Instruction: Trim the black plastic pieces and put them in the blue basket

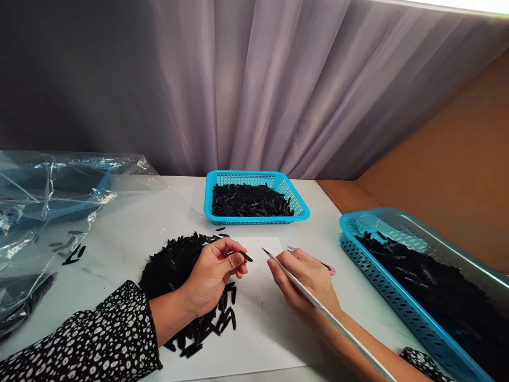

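My left hand (pixel 217 270) pinches a small black strip (pixel 246 257) between thumb and fingertips, above the edge of a pile of similar black pieces (pixel 170 265). Facing it, my right hand (pixel 306 276) is closed on a slim pointed tool (pixel 274 257) with a dark sharp tip. The tip aims at the strip but stays apart from it. A long white shaft or cord (pixel 338 326) runs back from that grip along my forearm; I cannot tell which it is. Behind my right hand, a pink-handled tool (pixel 328 267) is partly hidden.
A blue basket (pixel 257 219) of black pieces stands at the back. Another blue basket (pixel 382 292) with black pieces is on the right, near a brown cardboard panel (pixel 449 154). Clear plastic bags (pixel 51 207) cover the left. A white sheet (pixel 254 339) lies under the pile.
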`<state>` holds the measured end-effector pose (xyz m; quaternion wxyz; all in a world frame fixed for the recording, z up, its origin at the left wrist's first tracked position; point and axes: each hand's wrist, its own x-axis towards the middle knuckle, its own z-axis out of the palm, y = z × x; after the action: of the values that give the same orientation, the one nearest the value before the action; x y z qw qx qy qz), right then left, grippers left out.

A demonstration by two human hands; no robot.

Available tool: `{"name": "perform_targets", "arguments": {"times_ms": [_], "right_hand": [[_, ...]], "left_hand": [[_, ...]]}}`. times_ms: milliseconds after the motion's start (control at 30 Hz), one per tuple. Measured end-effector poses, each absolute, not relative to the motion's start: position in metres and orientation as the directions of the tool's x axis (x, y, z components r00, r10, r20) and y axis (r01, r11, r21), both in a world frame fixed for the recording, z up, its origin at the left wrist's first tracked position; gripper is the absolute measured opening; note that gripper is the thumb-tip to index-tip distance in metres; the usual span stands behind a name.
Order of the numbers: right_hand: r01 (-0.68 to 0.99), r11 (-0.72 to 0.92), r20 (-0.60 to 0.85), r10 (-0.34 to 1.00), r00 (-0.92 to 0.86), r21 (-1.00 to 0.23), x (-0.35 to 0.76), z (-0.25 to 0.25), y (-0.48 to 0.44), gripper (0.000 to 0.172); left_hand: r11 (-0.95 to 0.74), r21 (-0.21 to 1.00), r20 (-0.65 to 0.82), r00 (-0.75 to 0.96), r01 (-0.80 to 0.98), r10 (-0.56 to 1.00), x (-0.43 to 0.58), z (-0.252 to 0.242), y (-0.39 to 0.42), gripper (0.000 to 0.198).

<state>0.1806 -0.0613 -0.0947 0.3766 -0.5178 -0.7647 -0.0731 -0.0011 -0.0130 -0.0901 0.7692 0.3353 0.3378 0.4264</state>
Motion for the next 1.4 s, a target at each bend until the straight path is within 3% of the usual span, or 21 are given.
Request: {"name": "perform_targets", "arguments": {"times_ms": [100, 233, 367, 433, 500, 700, 933, 1067, 1133, 1200, 1267, 1333, 1400], "right_hand": [[0.854, 0.511, 0.707, 0.641, -0.3, -0.101, 0.187, -0.096, -0.057, 0.038], [0.827, 0.543, 0.643, 0.583, -0.497, 0.146, 0.207, -0.102, -0.055, 0.024], [0.822, 0.506, 0.542, 0.628, -0.559, 0.262, 0.232, -0.114, -0.057, 0.028], [0.825, 0.511, 0.493, 0.667, -0.559, 0.243, 0.241, -0.12, -0.058, 0.034], [0.842, 0.499, 0.48, 0.698, -0.531, 0.207, 0.245, -0.125, -0.059, 0.037], [0.866, 0.469, 0.523, 0.7, -0.485, 0.176, 0.248, -0.13, -0.061, 0.041], [0.925, 0.364, 0.578, 0.735, -0.356, 0.107, 0.247, -0.131, -0.066, 0.041], [0.864, 0.495, 0.627, 0.644, -0.439, 0.096, 0.246, -0.127, -0.067, 0.034], [0.815, 0.577, 0.592, 0.638, -0.493, 0.057, 0.246, -0.126, -0.069, 0.03], [0.79, 0.613, 0.571, 0.649, -0.503, 0.0, 0.245, -0.125, -0.072, 0.029], [0.784, 0.62, 0.574, 0.655, -0.491, -0.037, 0.245, -0.125, -0.073, 0.031], [0.778, 0.625, 0.587, 0.65, -0.482, -0.054, 0.244, -0.125, -0.073, 0.031], [0.779, 0.624, 0.597, 0.648, -0.474, -0.059, 0.242, -0.123, -0.073, 0.031]], "left_hand": [[0.381, 0.822, -0.199, 0.412, -0.424, 0.889, 0.0, -0.089, -0.015, 0.031], [0.326, 0.872, -0.167, 0.405, -0.365, 0.899, -0.001, -0.07, -0.02, 0.025], [0.077, 0.997, -0.066, 0.453, -0.006, 0.889, -0.01, -0.03, -0.002, 0.015], [-0.218, 0.957, 0.121, 0.419, 0.193, 0.9, -0.013, -0.014, 0.021, 0.005], [-0.43, 0.818, 0.282, 0.387, 0.382, 0.878, -0.011, -0.008, 0.049, 0.005], [-0.448, 0.73, 0.251, 0.407, 0.516, 0.878, -0.003, -0.029, 0.104, 0.02], [-0.545, 0.628, 0.192, 0.567, 0.556, 0.801, -0.023, -0.015, 0.071, 0.015], [-0.636, 0.6, 0.058, 0.767, 0.485, 0.639, -0.04, -0.013, 0.022, 0.007], [-0.691, 0.58, 0.007, 0.846, 0.431, 0.533, -0.048, -0.024, -0.005, 0.024], [-0.856, 0.377, 0.006, 0.923, 0.354, 0.385, -0.057, -0.04, -0.027, 0.043], [-0.914, 0.222, 0.014, 0.936, 0.339, 0.351, -0.064, -0.056, -0.041, 0.046], [-0.917, 0.139, 0.024, 0.924, 0.375, 0.382, -0.066, -0.067, -0.046, 0.038], [-0.896, 0.169, 0.012, 0.908, 0.411, 0.419, -0.064, -0.072, -0.044, 0.026]]}}
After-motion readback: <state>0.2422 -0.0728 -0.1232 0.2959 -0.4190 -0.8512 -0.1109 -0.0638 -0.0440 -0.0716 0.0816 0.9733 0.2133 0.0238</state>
